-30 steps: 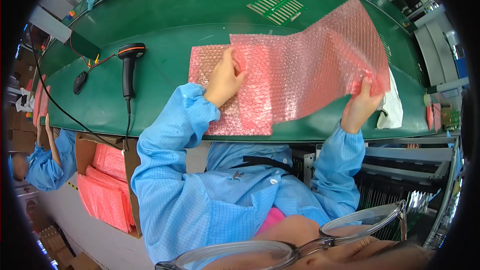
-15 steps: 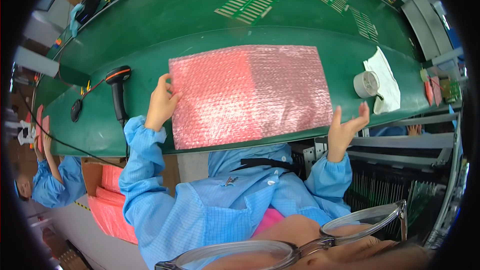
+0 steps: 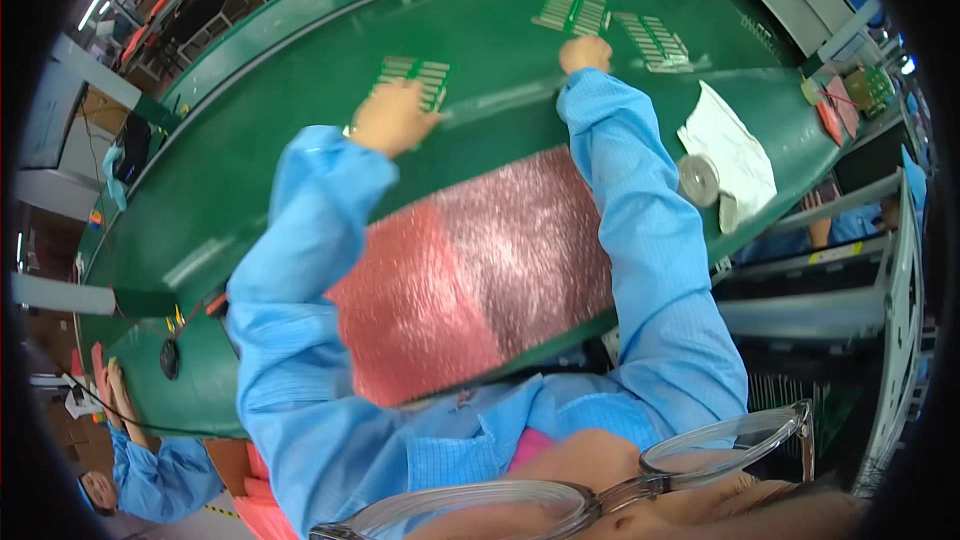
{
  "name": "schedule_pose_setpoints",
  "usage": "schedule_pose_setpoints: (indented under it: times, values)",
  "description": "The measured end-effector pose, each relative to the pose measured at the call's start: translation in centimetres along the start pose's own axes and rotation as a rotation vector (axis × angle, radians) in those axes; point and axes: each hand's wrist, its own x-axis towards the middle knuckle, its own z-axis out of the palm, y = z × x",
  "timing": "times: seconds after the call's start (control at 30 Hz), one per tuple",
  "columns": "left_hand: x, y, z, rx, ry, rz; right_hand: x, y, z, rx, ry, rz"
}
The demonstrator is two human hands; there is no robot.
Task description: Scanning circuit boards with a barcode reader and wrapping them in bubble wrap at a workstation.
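My left hand [image 3: 392, 118] reaches forward and is closed at the near edge of a green circuit board panel [image 3: 432, 73] with pale strips; its fingertips are partly hidden. Farther right, my right hand [image 3: 585, 54] is closed at the near edge of a second circuit board panel [image 3: 570, 8], its fingertips also hard to see. Just right of that hand lies a third circuit board panel [image 3: 655, 43]. Between my forearms a pink bubble-wrap bag [image 3: 520, 250] lies flat on the green table, partly covered by my sleeves.
At the right, a white cloth [image 3: 735, 150] lies with a round whitish roll [image 3: 698, 180] against it. A black mouse [image 3: 169, 358] is at the left. Another person [image 3: 165, 480] in blue sits at the lower left. Metal racking [image 3: 820, 310] stands at the right below the table.
Both hands have left the sides of the bubble-wrap bag and reached forward to the circuit board panels. The bag now lies between my arms, and the view has turned.
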Motion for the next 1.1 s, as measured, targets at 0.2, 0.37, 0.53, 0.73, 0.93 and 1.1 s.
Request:
schedule_pose_setpoints:
  times: [0.2, 0.37, 0.53, 0.73, 0.93, 1.1]
  values:
    - [6.9, 3.2, 8.2, -0.149, -0.06, 0.156, 7.8, 4.2, 5.6, -0.022, -0.115, 0.422]
    - [8.0, 1.9, 8.8, -0.291, -0.065, 0.179, 12.0, 6.0, 6.6, -0.216, -0.299, 0.134]
    - [9.3, -0.5, 9.1, -0.428, -0.058, 0.093, 13.0, 4.3, 6.2, -0.225, -0.247, -0.057]
    - [11.9, -1.4, 8.5, -0.832, -0.184, -0.121, 12.6, -2.2, 0.8, 0.113, -0.084, 0.027]
    - [12.3, -3.1, 7.1, -1.7, -0.054, -0.633, 9.1, -7.1, -5.0, 0.305, -0.196, -0.329]
    - [9.7, -3.2, 7.1, -2.177, -0.079, -0.358, 5.0, -8.3, -2.9, 0.917, -0.99, -0.134]
